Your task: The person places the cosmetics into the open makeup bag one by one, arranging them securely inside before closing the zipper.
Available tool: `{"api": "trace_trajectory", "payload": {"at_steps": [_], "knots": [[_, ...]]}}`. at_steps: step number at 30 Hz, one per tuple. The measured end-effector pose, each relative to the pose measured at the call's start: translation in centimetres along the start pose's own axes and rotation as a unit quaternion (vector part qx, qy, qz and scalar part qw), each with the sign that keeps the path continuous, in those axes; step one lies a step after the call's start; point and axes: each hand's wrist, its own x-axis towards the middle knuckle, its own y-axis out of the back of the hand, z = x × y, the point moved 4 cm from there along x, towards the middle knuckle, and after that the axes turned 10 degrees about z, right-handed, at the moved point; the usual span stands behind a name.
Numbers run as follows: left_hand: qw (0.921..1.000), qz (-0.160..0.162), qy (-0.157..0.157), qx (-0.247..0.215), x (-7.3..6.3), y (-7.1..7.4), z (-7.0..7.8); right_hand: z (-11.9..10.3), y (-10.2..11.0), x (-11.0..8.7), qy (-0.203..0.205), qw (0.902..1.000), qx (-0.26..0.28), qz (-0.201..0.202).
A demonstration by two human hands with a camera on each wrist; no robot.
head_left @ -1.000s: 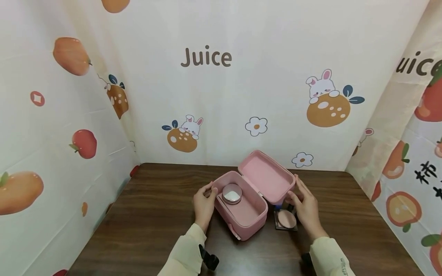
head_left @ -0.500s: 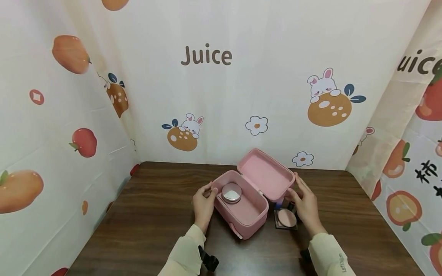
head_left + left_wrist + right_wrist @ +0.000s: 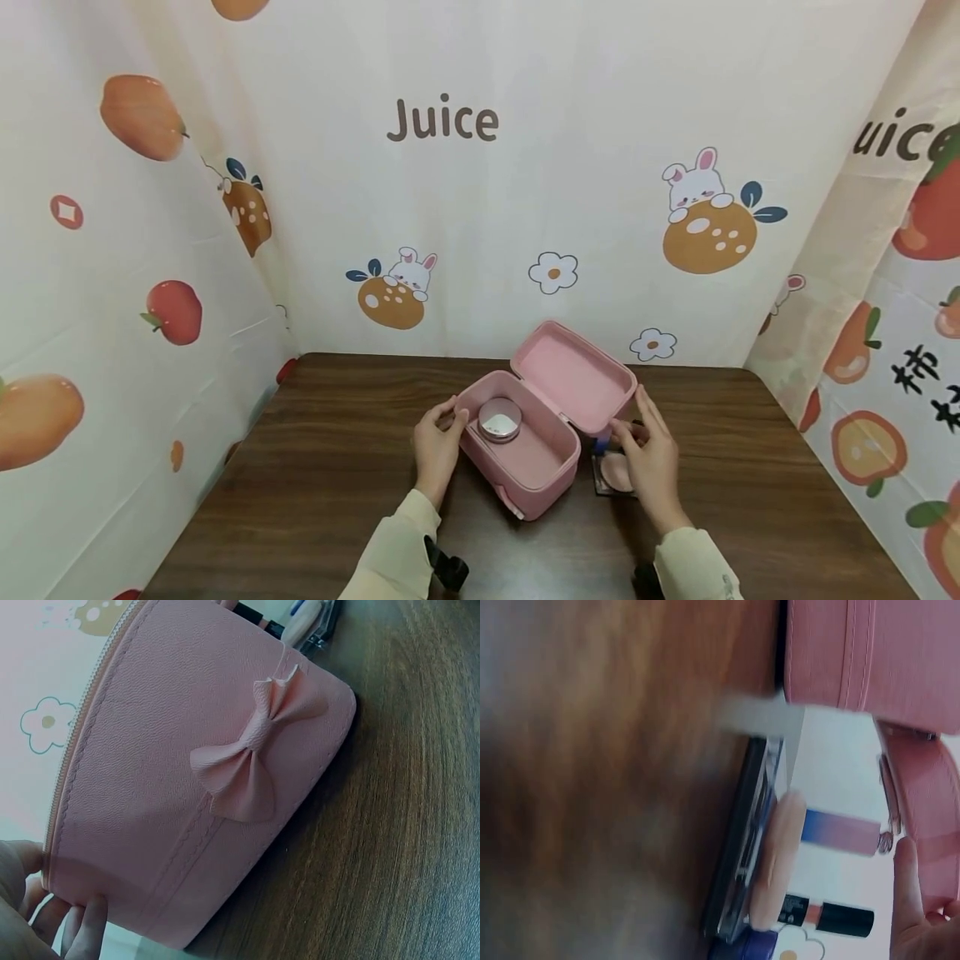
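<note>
A pink zippered cosmetic case (image 3: 531, 500) stands on the table with its lid (image 3: 573, 375) folded back to the right. Inside it, toward the left end, lies a round silver compact (image 3: 499, 419). My left hand (image 3: 438, 446) grips the case's left end, thumb at the rim and fingers outside. A pink bow (image 3: 255, 742) hangs on the front. My right hand (image 3: 654, 454) holds the lid's right corner between thumb and fingers. Below that hand is a flat black-edged palette (image 3: 739, 847) with a round beige powder puff (image 3: 778, 859) on it, partly hidden by the hand in the head view.
Beyond the puff, in the right wrist view, show a blue-and-pink tube (image 3: 844, 831) and a small black-capped lip gloss tube (image 3: 844, 919). The brown wooden table (image 3: 337, 467) ends at a fruit-printed curtain (image 3: 480, 200) behind and on both sides.
My right hand has shifted slightly left and now covers part of the puff. The head view has swung a little. Case, lid and left hand keep their places.
</note>
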Motion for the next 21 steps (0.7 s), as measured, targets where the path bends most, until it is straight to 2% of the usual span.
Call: {"api": "trace_trajectory", "payload": {"at_steps": [5, 12, 17, 21], "knots": [[1.0, 0.0, 0.001, 0.001, -0.1, 0.0, 0.1, -0.7, -0.5, -1.3, -0.004, 1.0, 0.007, 0.004], [1.0, 0.003, 0.0, 0.003, -0.1, 0.1, 0.1, -1.1, -1.4, -2.3, -0.044, 0.9971, 0.062, 0.003], [1.0, 0.003, 0.0, 0.007, -0.1, 0.1, 0.1, -1.2, -1.5, -2.2, -0.033, 0.9985, 0.025, 0.036], [0.9999, 0.005, 0.003, 0.01, -0.1, 0.1, 0.1, -1.0, -1.7, -2.2, -0.031, 0.998, 0.023, 0.051]]}}
